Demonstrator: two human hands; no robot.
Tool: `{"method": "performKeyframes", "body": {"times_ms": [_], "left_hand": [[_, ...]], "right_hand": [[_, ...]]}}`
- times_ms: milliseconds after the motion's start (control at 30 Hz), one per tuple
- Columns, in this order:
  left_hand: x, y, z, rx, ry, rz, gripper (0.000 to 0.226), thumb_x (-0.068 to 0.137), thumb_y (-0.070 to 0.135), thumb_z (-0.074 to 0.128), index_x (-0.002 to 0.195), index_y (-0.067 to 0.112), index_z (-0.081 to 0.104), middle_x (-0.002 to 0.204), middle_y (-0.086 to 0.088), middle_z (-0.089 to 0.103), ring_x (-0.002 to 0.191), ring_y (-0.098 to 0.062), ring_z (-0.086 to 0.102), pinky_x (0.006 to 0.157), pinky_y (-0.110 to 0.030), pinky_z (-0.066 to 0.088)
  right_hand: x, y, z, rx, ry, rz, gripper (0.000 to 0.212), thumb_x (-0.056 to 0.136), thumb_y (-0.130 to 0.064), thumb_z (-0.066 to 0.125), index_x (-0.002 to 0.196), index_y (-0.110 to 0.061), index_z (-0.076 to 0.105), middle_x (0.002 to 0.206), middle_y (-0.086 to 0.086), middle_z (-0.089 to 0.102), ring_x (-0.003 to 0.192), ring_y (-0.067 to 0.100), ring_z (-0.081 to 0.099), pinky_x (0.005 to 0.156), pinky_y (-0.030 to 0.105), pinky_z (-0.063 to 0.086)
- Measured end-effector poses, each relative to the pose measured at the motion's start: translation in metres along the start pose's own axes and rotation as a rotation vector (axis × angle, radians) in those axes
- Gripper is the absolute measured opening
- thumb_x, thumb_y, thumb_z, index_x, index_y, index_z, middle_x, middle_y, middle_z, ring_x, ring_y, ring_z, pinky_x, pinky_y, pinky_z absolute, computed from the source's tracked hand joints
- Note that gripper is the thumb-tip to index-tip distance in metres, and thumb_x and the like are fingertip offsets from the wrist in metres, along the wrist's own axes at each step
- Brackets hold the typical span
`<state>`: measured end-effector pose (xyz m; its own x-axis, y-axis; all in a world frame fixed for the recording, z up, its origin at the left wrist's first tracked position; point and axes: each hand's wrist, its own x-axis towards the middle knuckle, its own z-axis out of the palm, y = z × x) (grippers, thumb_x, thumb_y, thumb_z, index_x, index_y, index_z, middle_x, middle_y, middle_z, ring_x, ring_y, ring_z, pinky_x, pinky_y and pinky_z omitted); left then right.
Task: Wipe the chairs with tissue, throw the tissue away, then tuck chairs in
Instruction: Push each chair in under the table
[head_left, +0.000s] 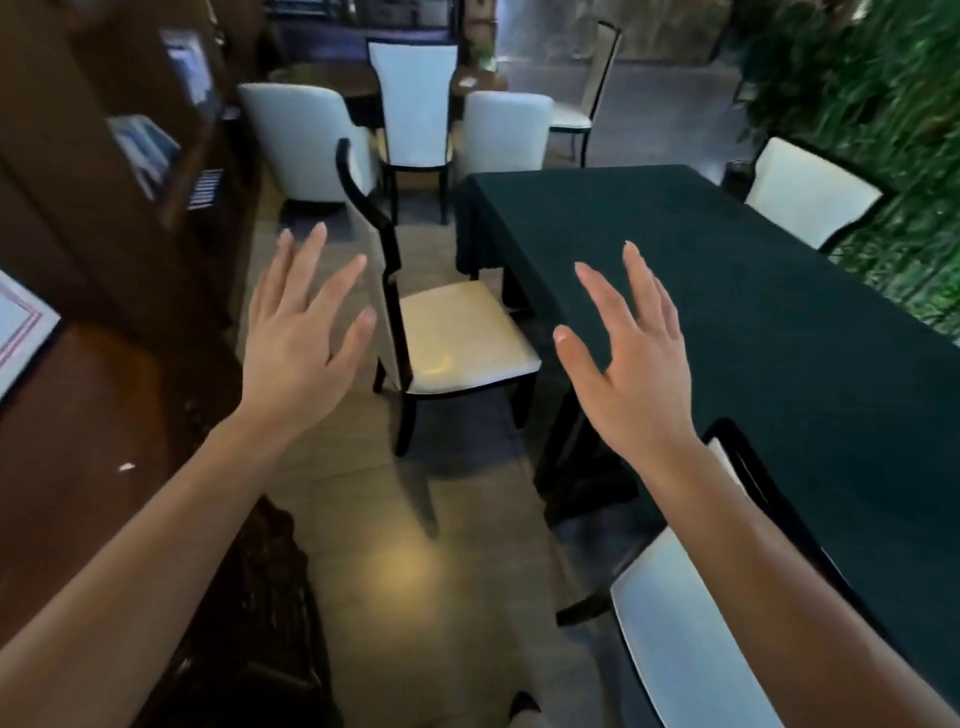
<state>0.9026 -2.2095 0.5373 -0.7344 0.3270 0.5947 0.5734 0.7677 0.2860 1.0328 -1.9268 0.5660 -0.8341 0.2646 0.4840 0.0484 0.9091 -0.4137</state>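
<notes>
Chair, cream seat, dark frame: stands pulled out from the left side of the dark-clothed table, seat facing it. Left hand and right hand raised before it, fingers spread, holding nothing. Second chair near right forearm, against the table.

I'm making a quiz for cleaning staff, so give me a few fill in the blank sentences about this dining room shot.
1. Both hands, left hand and right hand, hold ____.
2. The table has a dark ____ cloth.
3. The pulled-out chair has a ____ seat.

Missing words: nothing; green; cream
</notes>
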Motion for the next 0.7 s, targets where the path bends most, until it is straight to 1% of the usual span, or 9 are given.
{"method": "performKeyframes", "body": {"times_ms": [133, 267, 367, 433, 533, 633, 700], "left_hand": [[0.014, -0.028, 0.005, 0.073, -0.013, -0.081, 0.057, 0.102, 0.049, 0.040, 0.154, 0.024, 0.042, 0.171, -0.003, 0.015, 0.159, -0.024, 0.001, 0.126, -0.056, 0.015], [0.034, -0.045, 0.012, 0.090, 0.021, -0.158, 0.058, 0.100, 0.051, 0.043, 0.153, 0.025, 0.043, 0.171, -0.002, 0.015, 0.159, -0.023, 0.002, 0.126, -0.057, 0.016], [0.051, -0.050, 0.020, 0.129, 0.063, -0.198, 0.058, 0.100, 0.049, 0.046, 0.151, 0.023, 0.045, 0.170, -0.003, 0.017, 0.159, -0.026, 0.005, 0.124, -0.058, 0.019], [0.064, -0.051, 0.024, 0.154, 0.066, -0.235, 0.057, 0.100, 0.049, 0.046, 0.151, 0.024, 0.045, 0.170, -0.002, 0.016, 0.159, -0.025, 0.004, 0.124, -0.058, 0.018], [0.075, -0.050, 0.026, 0.189, 0.065, -0.314, 0.057, 0.100, 0.049, 0.046, 0.153, 0.027, 0.043, 0.171, 0.002, 0.012, 0.159, -0.021, -0.001, 0.126, -0.056, 0.015], [0.077, -0.055, 0.027, 0.223, 0.061, -0.397, 0.057, 0.100, 0.050, 0.045, 0.153, 0.029, 0.041, 0.172, 0.005, 0.009, 0.159, -0.018, -0.004, 0.126, -0.055, 0.014], [0.075, -0.063, 0.028, 0.271, 0.057, -0.432, 0.054, 0.103, 0.051, 0.045, 0.153, 0.031, 0.040, 0.172, 0.006, 0.009, 0.159, -0.017, -0.005, 0.127, -0.054, 0.013]], "right_hand": [[0.042, -0.002, 0.038, 0.055, -0.054, -0.056, 0.058, 0.101, -0.045, 0.055, 0.156, -0.037, 0.037, 0.172, -0.005, 0.009, 0.157, 0.021, 0.010, 0.122, 0.048, 0.027], [0.087, 0.008, 0.069, 0.135, -0.094, -0.125, 0.059, 0.100, -0.042, 0.057, 0.155, -0.036, 0.038, 0.172, -0.005, 0.010, 0.157, 0.021, 0.011, 0.119, 0.052, 0.032], [0.125, 0.021, 0.086, 0.204, -0.106, -0.150, 0.058, 0.099, -0.040, 0.058, 0.154, -0.037, 0.041, 0.171, -0.006, 0.012, 0.156, 0.019, 0.012, 0.117, 0.054, 0.035], [0.150, 0.031, 0.098, 0.240, -0.092, -0.174, 0.053, 0.098, -0.041, 0.056, 0.151, -0.037, 0.046, 0.170, -0.004, 0.017, 0.155, 0.020, 0.015, 0.116, 0.055, 0.036], [0.179, 0.040, 0.121, 0.302, -0.127, -0.203, 0.051, 0.099, -0.046, 0.049, 0.149, -0.036, 0.050, 0.170, -0.004, 0.020, 0.155, 0.020, 0.018, 0.119, 0.052, 0.033], [0.201, 0.038, 0.147, 0.322, -0.189, -0.252, 0.052, 0.102, -0.051, 0.043, 0.151, -0.036, 0.047, 0.171, -0.005, 0.017, 0.156, 0.020, 0.016, 0.123, 0.049, 0.027], [0.214, 0.030, 0.161, 0.339, -0.208, -0.281, 0.052, 0.102, -0.051, 0.043, 0.152, -0.036, 0.046, 0.170, -0.005, 0.017, 0.156, 0.020, 0.017, 0.123, 0.046, 0.026]]}}
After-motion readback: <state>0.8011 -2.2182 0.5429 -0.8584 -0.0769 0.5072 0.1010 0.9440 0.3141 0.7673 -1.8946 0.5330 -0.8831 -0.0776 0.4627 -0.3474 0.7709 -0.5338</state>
